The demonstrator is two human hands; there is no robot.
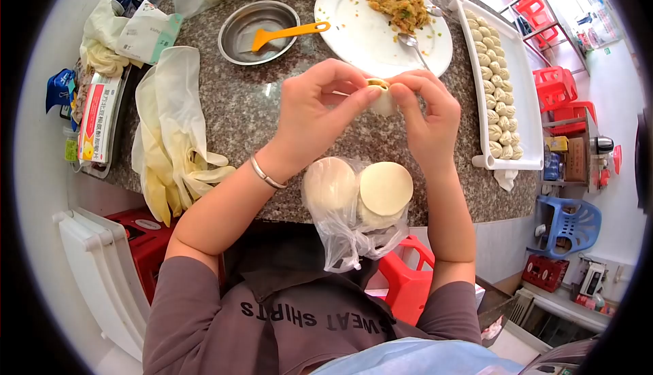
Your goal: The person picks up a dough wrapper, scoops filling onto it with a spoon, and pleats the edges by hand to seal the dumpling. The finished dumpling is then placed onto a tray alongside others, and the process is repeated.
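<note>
Between my two hands, over the counter, is a small dumpling (383, 101) with its wrapper gathered at the top and a bit of filling showing. The fingertips of my left hand (323, 106) pinch its left side. My right hand (428, 111) pinches the other side with thumb and finger. Below them, on a clear plastic bag (345, 246), lie two stacks of round wrappers (386, 189). Beyond my hands a white plate (340, 18) carries chopped filling (398, 4) and a metal spoon (413, 47).
To the right, a white tray (527, 113) holds rows of pleated dumplings (500, 82). A metal bowl (238, 52) with an orange-handled scraper (289, 33) stands at the back left. Pale rubber gloves (170, 130) lie at the left. A red stool (408, 283) is under the counter edge.
</note>
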